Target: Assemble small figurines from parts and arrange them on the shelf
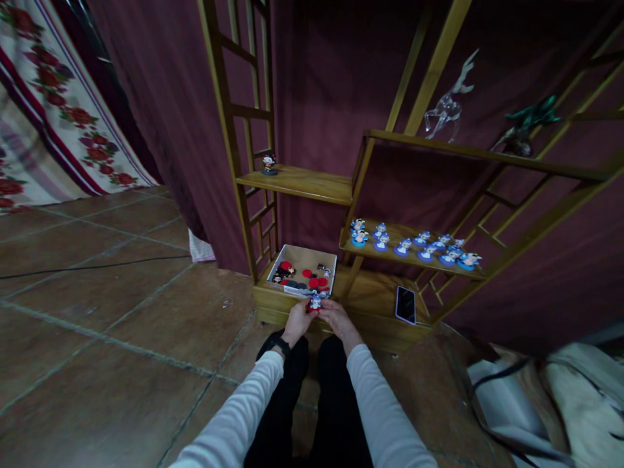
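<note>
My left hand [298,318] and my right hand [337,318] meet just in front of a small cardboard box [293,255]. Together they pinch a tiny figurine [315,303] with a white-and-blue body and a red base. The box rests on the lowest board of a wooden shelf [375,292] and holds several red and dark round bases and a few small figures. Higher up on the right, a shelf board [390,229] carries a row of several blue-based figurines [425,250]. One lone figurine [268,164] stands on the upper left board.
A dark phone [405,304] lies flat on the bottom board, right of my hands. A clear glass deer [446,107] and a green ornament [529,123] stand on the top shelf. Bags and cloth [550,396] lie at the lower right. A black cable [88,266] crosses the tiled floor.
</note>
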